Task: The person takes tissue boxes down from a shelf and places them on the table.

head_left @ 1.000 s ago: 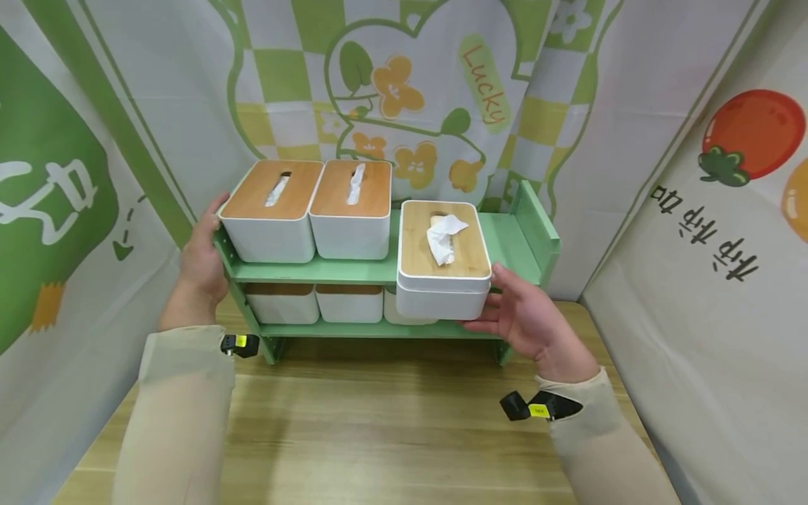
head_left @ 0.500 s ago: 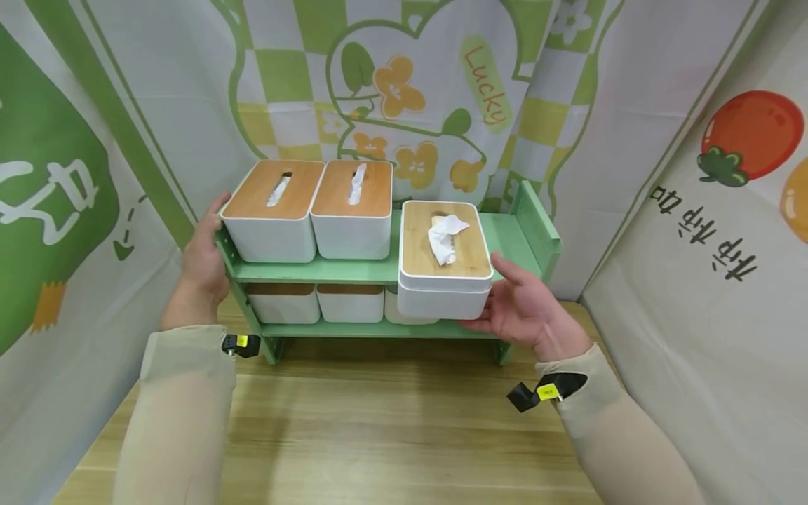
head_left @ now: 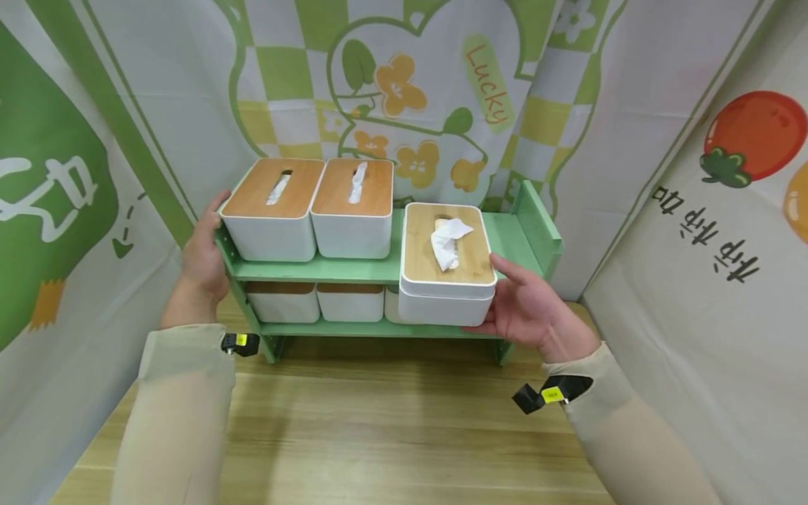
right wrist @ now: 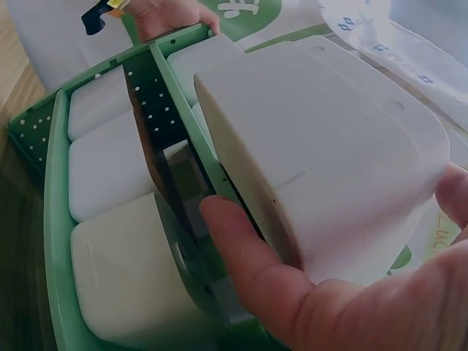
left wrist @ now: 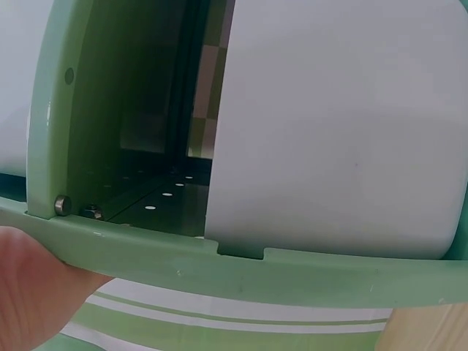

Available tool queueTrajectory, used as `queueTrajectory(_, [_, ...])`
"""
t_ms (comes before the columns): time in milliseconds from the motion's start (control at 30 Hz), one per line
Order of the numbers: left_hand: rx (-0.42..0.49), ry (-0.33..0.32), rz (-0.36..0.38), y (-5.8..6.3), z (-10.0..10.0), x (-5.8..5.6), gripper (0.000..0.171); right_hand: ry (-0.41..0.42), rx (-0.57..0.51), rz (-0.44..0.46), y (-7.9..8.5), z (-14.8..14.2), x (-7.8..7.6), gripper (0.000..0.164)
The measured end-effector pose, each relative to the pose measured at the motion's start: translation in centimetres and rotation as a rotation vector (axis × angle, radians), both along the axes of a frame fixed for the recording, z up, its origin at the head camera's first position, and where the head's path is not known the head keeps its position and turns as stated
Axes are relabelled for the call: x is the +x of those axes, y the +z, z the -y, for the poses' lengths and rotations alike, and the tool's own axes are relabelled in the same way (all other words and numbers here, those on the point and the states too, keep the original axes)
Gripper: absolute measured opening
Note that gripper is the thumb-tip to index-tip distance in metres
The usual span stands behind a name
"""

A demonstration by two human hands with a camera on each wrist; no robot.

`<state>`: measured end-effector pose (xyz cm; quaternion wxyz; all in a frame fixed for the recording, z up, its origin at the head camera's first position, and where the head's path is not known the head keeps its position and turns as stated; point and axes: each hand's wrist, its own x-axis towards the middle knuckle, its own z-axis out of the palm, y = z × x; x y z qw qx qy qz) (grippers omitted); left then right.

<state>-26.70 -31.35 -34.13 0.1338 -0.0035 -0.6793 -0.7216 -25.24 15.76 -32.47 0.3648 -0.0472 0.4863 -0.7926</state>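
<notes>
A white tissue box (head_left: 449, 280) with a pale wooden lid and a tissue poking out juts past the front edge of the upper shelf. My right hand (head_left: 535, 308) holds it at its right side, thumb near the lid and fingers beneath; the right wrist view shows that hand (right wrist: 314, 303) against the box's side and bottom. Whether the box still touches the shelf, I cannot tell. At the far left, my left hand (head_left: 205, 259) grips the end of the green two-tier shelf (head_left: 353, 270); the left wrist view shows part of this hand (left wrist: 33, 292) against the frame.
Two tissue boxes with browner lids, one on the left (head_left: 271, 210) and one beside it (head_left: 352, 210), stand on the upper tier. The lower tier bears two white boxes (head_left: 349, 305) and a cream container (right wrist: 128, 270). Printed cloth (head_left: 682, 294) surrounds the wooden table (head_left: 379, 421).
The tissue box in my right hand has come slightly toward me and to the right, and my right forearm has swung outward. My left hand stays on the shelf end.
</notes>
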Motion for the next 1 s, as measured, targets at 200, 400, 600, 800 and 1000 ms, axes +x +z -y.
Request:
queueTrajectory(200, [-0.004,-0.002,0.01,0.0,0.0,0.0,0.053,-0.011,0.082,-0.029,0.5,0.2,-0.5,0.08])
queueTrajectory(400, [-0.019,0.004,0.009,-0.1,0.1,0.0,0.053,-0.029,0.099,-0.037,0.5,0.2,-0.2,0.072])
queueTrajectory(600, [-0.018,0.001,0.034,-0.2,0.1,0.2,0.053,-0.035,0.095,-0.047,0.1,-0.1,0.7,0.072])
queueTrajectory(800, [-0.013,0.004,0.019,-0.2,-0.1,0.1,0.052,-0.016,0.131,-0.072,0.1,-0.2,0.5,0.076])
queueTrajectory(1000, [-0.006,0.002,0.009,0.0,0.0,0.0,0.053,-0.038,0.129,-0.091,0.0,-0.2,0.1,0.067])
